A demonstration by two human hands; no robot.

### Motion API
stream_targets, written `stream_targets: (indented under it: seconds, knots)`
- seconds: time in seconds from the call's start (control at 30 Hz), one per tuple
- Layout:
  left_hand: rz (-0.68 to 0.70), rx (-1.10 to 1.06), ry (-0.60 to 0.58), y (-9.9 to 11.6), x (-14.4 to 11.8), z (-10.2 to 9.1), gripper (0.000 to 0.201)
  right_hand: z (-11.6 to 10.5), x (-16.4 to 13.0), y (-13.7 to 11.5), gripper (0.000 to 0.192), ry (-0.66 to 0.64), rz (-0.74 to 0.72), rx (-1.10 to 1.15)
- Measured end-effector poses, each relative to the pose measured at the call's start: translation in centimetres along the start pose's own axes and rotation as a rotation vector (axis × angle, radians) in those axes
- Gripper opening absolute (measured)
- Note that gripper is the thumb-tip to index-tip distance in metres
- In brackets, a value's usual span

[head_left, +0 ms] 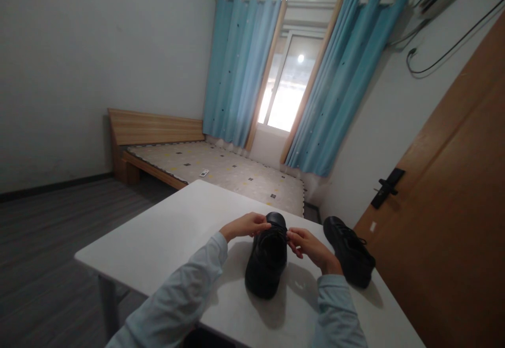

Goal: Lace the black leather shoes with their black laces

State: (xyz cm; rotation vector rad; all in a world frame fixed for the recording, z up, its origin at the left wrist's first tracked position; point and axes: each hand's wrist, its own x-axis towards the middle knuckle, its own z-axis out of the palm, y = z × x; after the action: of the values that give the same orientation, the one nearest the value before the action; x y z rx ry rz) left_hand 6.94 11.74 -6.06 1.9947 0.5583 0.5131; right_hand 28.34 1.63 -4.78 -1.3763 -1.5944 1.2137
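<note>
A black lace-up shoe (266,269) stands on the white table in front of me, its toe pointing away and its heel towards me. My left hand (250,225) is at the left side of its lacing, fingers pinched on a dark shoelace. On the opposite side, my right hand (305,244) pinches the lace near the shoe's upper edge. The thin black laces hardly stand out against the shoe, so their exact course is hard to see. A second black shoe (349,253) with laces sits to the right, beyond my right hand.
The white table (158,242) reaches forward to a low bed (232,171) with a patterned mattress and a wooden headboard (161,127). A small white remote (204,173) lies on the mattress. At right is a wooden door (445,221) with a black handle (387,187). Blue curtains (240,69) flank the window.
</note>
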Motion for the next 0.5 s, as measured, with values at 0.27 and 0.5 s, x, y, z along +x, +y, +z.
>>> stream_targets:
  seconds: [0.27, 0.5]
  knots:
    - [0.041, 0.042, 0.027, -0.28, 0.24, -0.12, 0.050, -0.16, 0.14, 0.00, 0.040, 0.009, -0.065, -0.024]
    - [0.020, 0.076, -0.007, -0.48, 0.03, -0.42, 0.051, -0.79, 0.19, 0.79, 0.040, -0.032, -0.061, -0.073]
